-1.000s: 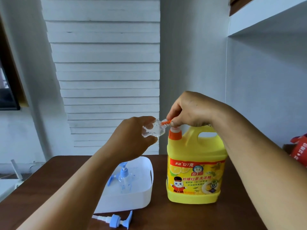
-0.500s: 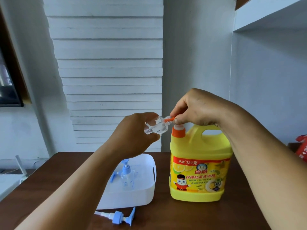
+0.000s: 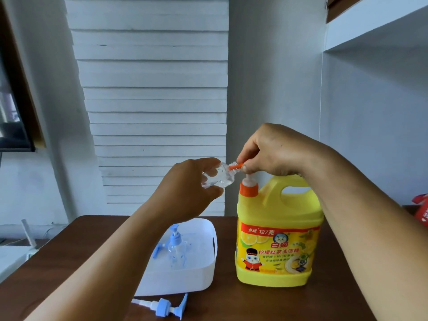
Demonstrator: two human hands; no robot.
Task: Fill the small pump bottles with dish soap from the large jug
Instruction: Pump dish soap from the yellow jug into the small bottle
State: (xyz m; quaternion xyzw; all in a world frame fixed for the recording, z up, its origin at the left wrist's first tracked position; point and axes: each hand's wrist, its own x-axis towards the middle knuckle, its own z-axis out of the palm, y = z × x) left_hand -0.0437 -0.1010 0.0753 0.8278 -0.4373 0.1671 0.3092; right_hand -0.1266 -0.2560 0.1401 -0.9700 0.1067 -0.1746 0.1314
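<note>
pale walls, white slatted panel, dark wooden table, white shelf.

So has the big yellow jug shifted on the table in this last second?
No. The yellow jug stands at the same gap from the white tub on the table; only the camera's view shifted.

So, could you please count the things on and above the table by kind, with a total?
Large yellow jug: 1
Small clear bottle held in the left hand: 1, at
Small bottles in the white tub: at least 1; the clutter hides any more
Loose blue pump head on the table: 1
White tub: 1
Total: at least 5
</note>
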